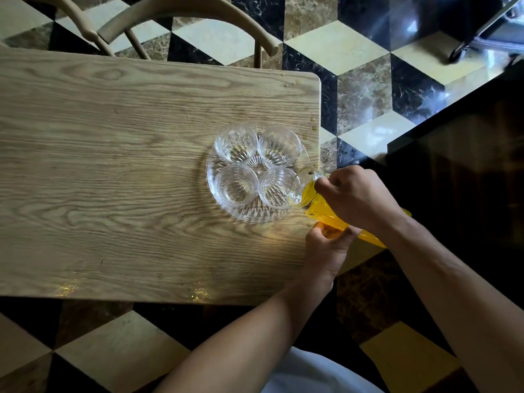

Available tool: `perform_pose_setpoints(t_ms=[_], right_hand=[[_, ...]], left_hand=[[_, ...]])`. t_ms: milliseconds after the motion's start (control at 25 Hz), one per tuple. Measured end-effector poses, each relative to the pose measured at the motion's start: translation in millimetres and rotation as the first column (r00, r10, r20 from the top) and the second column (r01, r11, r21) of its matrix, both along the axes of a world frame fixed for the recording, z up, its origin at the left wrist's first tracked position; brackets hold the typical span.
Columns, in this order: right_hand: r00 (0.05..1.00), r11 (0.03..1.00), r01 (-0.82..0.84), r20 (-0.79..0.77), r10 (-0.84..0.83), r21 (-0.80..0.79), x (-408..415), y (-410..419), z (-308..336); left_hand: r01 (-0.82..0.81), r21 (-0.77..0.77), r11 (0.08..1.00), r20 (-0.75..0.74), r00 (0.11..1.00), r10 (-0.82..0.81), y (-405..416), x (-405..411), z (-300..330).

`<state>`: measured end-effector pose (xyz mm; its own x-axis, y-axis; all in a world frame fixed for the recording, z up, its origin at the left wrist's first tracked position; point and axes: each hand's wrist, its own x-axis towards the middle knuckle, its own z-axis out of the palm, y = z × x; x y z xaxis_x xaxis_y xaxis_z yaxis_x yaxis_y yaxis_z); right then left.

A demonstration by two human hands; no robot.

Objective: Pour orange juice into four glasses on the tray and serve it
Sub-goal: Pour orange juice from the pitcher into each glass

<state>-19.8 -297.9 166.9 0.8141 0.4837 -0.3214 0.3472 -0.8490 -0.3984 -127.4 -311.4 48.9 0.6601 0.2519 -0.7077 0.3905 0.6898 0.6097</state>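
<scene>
A round clear glass tray (249,217) lies near the right end of the wooden table (113,165). On it stand several clear ribbed glasses, all without juice: far left (236,143), far right (279,146), near left (236,185), near right (276,189). A glass jug of orange juice (309,194) is tilted with its mouth over the rim of the near right glass. My right hand (357,197) grips the jug from above near its neck. My left hand (326,248) holds the jug's body from below.
Small drops of liquid lie on the table near its right edge (312,120) and far corner (286,85). Two curved wooden chair backs (181,12) stand beyond the table's far side. The tiled floor (363,89) lies to the right, with a dark counter (467,143) beyond.
</scene>
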Motion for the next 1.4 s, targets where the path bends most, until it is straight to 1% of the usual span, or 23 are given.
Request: perform_pose_setpoints(t_ms=[240,520,880,1400], right_hand=[[1.0,0.998,-0.008,0.011,0.009,-0.062,3.0,3.2,-2.4],[0.999,0.997,-0.032,0.023,0.034,-0.076,3.5,3.6,-2.6],[0.997,0.995,-0.048,0.059,0.053,-0.092,5.6,4.7,-3.4],[0.998,0.993,-0.045,0.044,0.05,-0.105,7.7,6.4,0.2]], left_hand=[[-0.003,-0.027,1.0,0.008,1.0,0.003,-3.4,1.1,5.1],[-0.041,-0.055,0.998,-0.004,0.999,0.041,-6.0,3.9,12.1],[-0.037,-0.079,0.996,-0.037,0.999,0.034,-8.4,7.0,14.1],[-0.032,-0.107,0.994,-0.057,0.998,0.026,-11.6,10.5,14.1]])
